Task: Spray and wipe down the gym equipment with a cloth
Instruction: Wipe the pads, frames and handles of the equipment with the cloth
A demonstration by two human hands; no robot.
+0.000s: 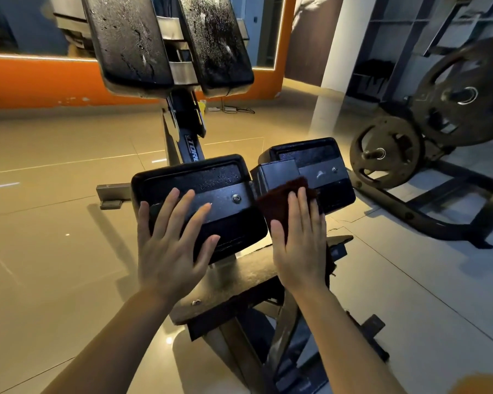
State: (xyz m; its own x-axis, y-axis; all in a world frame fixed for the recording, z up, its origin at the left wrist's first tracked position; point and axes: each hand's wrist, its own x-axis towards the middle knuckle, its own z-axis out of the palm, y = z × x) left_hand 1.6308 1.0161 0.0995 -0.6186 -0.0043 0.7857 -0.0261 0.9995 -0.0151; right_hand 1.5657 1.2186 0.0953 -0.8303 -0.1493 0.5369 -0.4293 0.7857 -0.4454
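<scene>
Black machine (188,149) on beige tiles — we face two low pads. Our left hand (171,251) lies flat, fingers spread, on the left pad (211,189); our right hand (299,251) presses the maroon cloth (279,194) flat against the right pad's (325,172) inner edge — straight fingers, nothing gripped.

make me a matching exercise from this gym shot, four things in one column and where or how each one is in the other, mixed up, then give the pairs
Things:
1. left hand
2. cloth
3. weight plates
4. upper pads

Place or state:
A. covered in spray droplets, top of the view
B. flat, fingers spread, on the left lower pad
C. on a rack at the right side
D. dark red, pressed under the right hand at the right lower pad

Pairs: 1-B, 2-D, 3-C, 4-A
</scene>
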